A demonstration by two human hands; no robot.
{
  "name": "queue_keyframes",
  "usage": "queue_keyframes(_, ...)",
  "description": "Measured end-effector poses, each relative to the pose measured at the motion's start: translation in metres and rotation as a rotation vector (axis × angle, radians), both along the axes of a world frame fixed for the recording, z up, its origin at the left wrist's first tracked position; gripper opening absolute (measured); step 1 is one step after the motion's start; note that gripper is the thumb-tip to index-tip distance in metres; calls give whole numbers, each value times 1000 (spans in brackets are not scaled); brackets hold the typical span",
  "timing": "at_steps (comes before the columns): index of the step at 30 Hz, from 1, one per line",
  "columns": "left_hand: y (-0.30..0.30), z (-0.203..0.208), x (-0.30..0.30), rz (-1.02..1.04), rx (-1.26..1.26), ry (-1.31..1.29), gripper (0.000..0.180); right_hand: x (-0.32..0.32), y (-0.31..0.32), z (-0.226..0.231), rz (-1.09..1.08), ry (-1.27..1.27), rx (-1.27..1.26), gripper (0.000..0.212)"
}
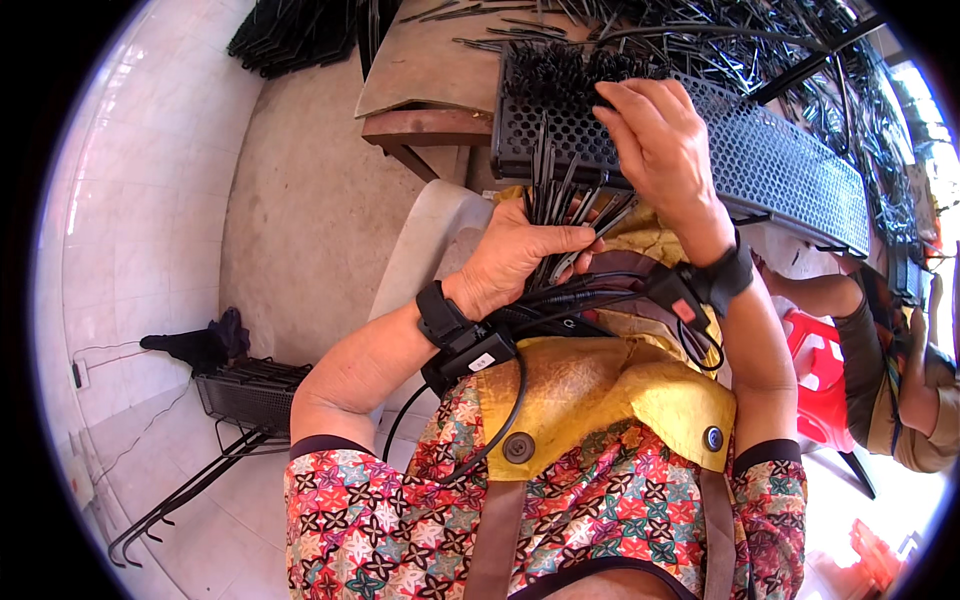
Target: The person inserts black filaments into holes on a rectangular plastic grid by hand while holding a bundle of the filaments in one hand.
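Note:
My left hand [520,252] is closed round a bundle of thin black strips [548,190], its thumb lying across them and their ends fanning upward. Above and to the right, my right hand [662,140] has its fingers curled toward the thumb in a pinch; anything between the fingertips is too small or hidden to make out. It hovers at a long black rack [770,150] full of round holes. Many black pieces [560,75] stand packed upright at the rack's left end, beside my right fingertips.
Loose black strips [700,25] are heaped behind the rack, by a brown wooden tabletop [450,65]. A white seat [425,235] is left of my hands. A second black rack [250,395] stands lower left. Another person [905,390] sits at right by a red stool [815,395].

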State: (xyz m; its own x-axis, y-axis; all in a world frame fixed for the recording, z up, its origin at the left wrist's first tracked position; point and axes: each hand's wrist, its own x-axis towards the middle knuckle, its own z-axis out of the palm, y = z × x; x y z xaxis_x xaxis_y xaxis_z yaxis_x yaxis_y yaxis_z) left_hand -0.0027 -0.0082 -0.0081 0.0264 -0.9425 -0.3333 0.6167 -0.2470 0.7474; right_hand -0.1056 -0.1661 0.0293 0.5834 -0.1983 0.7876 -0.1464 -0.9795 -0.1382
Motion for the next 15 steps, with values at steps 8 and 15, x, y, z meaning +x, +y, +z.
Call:
queue_keyframes(8,-2,-1,-5,47,-67,-75,13,-18,44,-4,153,190,698,29)
queue_keyframes(15,-3,-1,-1,-21,-120,-117,12,-22,45,-1,158,50,1139,25)
